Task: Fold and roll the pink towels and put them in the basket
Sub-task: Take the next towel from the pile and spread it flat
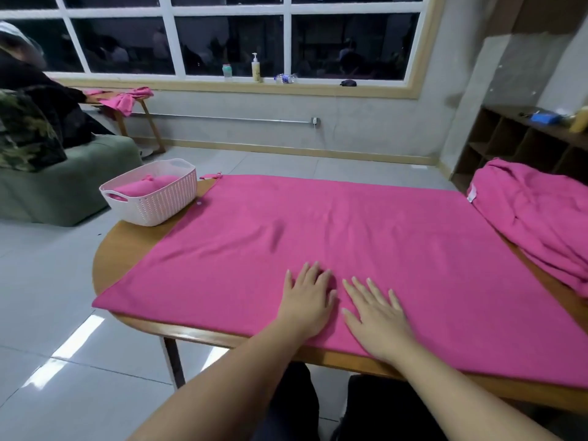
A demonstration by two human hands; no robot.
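Left hand (307,297) and right hand (377,316) lie flat, fingers spread, side by side on pink towel (350,230) spread over table (117,249). Basket (152,198) far left of hands, holding rolled towels (143,186). Towel pile (537,214) far right.

You've got a matt pink cloth towel (334,237), soft with light creases, on a smooth wooden worktop (127,249) with a slight sheen. The basket (152,202) looks like pale perforated plastic. The floor tiles (63,361) are glossy enough to mirror the lights.
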